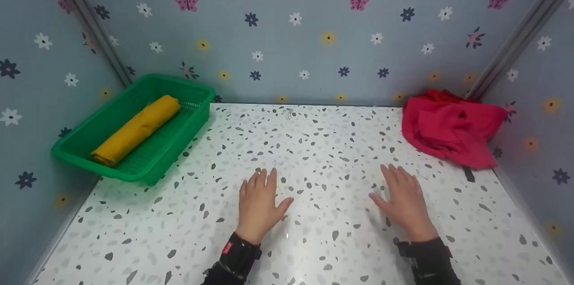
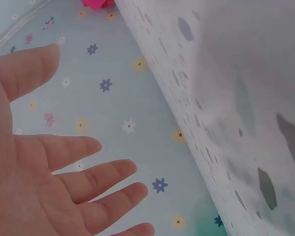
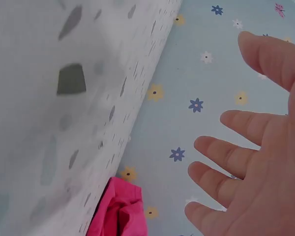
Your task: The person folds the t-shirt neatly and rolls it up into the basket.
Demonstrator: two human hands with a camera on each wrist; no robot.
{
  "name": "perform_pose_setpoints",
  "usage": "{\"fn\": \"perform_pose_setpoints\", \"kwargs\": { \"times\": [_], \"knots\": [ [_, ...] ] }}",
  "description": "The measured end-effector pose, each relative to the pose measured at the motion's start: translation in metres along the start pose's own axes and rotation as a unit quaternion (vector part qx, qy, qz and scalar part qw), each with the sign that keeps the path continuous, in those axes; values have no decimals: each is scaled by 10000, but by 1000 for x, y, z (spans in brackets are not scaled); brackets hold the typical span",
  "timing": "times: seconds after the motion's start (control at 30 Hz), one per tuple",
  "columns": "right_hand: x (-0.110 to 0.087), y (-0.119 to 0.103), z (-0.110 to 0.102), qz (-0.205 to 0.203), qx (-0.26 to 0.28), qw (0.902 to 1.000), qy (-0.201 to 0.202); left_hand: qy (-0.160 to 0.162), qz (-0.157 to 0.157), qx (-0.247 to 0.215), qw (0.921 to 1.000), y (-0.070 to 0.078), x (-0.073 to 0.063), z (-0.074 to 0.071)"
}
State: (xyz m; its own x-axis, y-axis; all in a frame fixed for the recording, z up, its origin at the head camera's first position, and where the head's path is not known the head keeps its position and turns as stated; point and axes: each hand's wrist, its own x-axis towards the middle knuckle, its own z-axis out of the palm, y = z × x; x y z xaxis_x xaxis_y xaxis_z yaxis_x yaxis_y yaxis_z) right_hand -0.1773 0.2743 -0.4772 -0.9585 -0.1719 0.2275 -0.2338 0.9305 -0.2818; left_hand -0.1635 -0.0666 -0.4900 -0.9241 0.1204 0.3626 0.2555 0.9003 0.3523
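Note:
My left hand hovers palm down over the speckled table, fingers straight and thumb spread to the right. Level with it, my right hand is held the same way, its thumb pointing left. Both wrist views show bare palms with nothing in the fingers. Left of the left hand stands a green plastic basket with a rolled yellow cloth lying lengthwise inside. A crumpled pinkish-red cloth is heaped beyond the right hand, in the back right corner; part of it shows in the right wrist view.
Flower-and-butterfly panels close off the back and both sides, with grey corner posts between them. The basket sits against the left panel. A short dark strip pokes out under the red cloth.

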Motion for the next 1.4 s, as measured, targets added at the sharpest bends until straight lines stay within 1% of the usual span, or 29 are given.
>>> {"fn": "perform_pose_setpoints", "kwargs": {
  "times": [0.2,0.3,0.53,0.73,0.83,0.93,1.1,1.3,1.4],
  "knots": [
    [2,21,-9,-141,-23,9987,488,214,468,-9,9987,15,2,4],
    [4,33,-12,-88,-36,9978,657,275,643,-32,9975,21,5,7],
    [14,63,-21,340,48,9955,886,326,837,-273,9956,36,10,16],
    [28,99,-26,560,45,9931,1027,325,982,-415,9938,45,12,22],
    [32,118,-28,660,6,9914,1131,248,1023,-534,9930,50,11,23],
    [33,134,-32,868,-47,9902,1093,156,1073,-591,9924,57,11,26],
    [35,155,-40,1201,-128,9890,858,25,1154,-609,9914,74,11,33],
    [39,176,-46,1718,-211,9843,332,-90,1271,-598,9900,91,8,41],
    [40,184,-47,1917,-173,9812,151,-143,1360,-569,9890,97,7,45]
  ]
}}
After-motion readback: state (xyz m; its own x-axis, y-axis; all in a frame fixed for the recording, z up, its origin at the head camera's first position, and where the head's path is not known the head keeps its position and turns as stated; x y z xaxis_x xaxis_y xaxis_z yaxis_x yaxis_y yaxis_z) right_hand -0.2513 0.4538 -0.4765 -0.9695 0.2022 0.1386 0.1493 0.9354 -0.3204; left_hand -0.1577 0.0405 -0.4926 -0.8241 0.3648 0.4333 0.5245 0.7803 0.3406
